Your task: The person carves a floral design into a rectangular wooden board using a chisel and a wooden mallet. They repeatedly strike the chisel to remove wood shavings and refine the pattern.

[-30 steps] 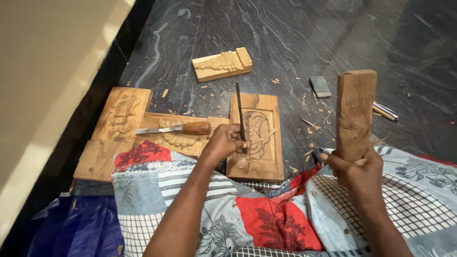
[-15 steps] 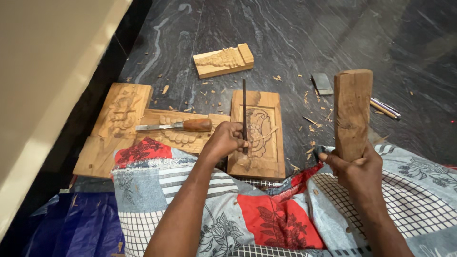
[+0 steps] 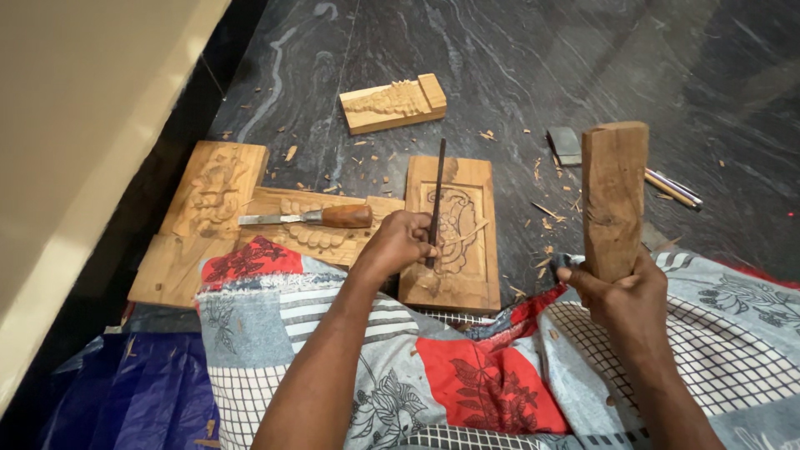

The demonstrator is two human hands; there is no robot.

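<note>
Carved wooden panel [image 3: 454,237] lies flat on the dark stone floor [image 3: 517,67], just ahead of the patterned cloth [image 3: 467,383] over the lap. Left hand [image 3: 398,243] rests on the panel, grip closed around a thin dark chisel [image 3: 436,200], tip set on the carving, shaft leaning away. Right hand [image 3: 621,292] raised to the right, grip closed on the lower end of an upright wooden block [image 3: 615,200]. A wood-handled chisel [image 3: 312,218] lies on the left boards [image 3: 208,208].
</note>
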